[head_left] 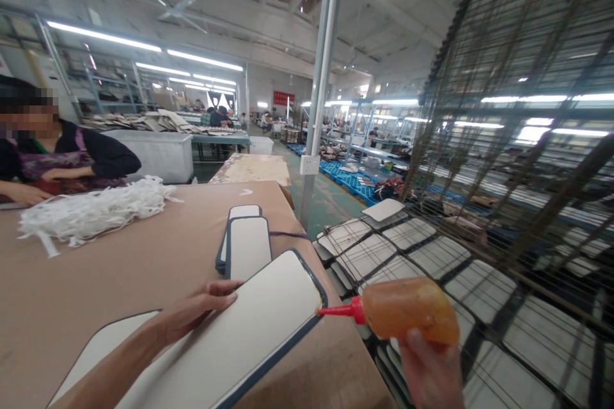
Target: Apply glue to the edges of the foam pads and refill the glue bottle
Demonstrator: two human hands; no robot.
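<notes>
My left hand grips the edge of a long white panel with rounded corners and a dark blue border. The thumb lies on the white face while the fingers go under the edge. In my right hand is a squeeze bottle of amber liquid, tipped nearly level. Its red nozzle points left, and the tip is at the panel's dark border near the far right corner. A yellowish line runs along that corner. Beyond it lies a short stack of similar panels. Another white panel lies partly beneath my left forearm.
A heap of white strips lies on the brown-covered table. At the left sits a co-worker. To the right, a wire rack holds several white panels. A metal post rises past the table's far end.
</notes>
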